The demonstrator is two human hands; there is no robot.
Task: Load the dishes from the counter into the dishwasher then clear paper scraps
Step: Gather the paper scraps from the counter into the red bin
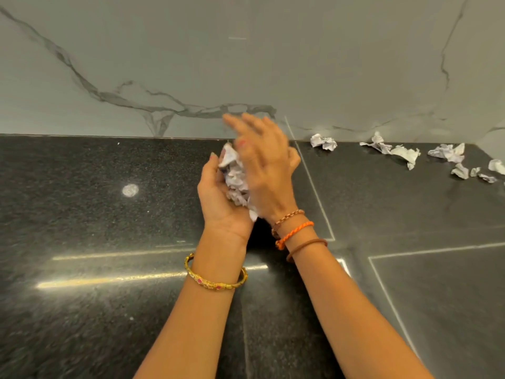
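Scraps point(236, 181) sit cupped in the left hand point(218, 195); the right hand point(266, 170) (blurred) presses them, fingers straight; more scraps point(404, 153) litter the counter point(109, 214).

Both forearms are bare, no sleeves showing. The left hand point(218, 192) has a gold bangle point(217, 281) further down the arm, studded with small pink-red stones. The right hand point(266, 165), blurred at the fingertips, has three bands at the wrist: a copper-brown chain bracelet point(287, 218), a twisted orange cord point(295, 233) and a plain brown band point(307, 247)
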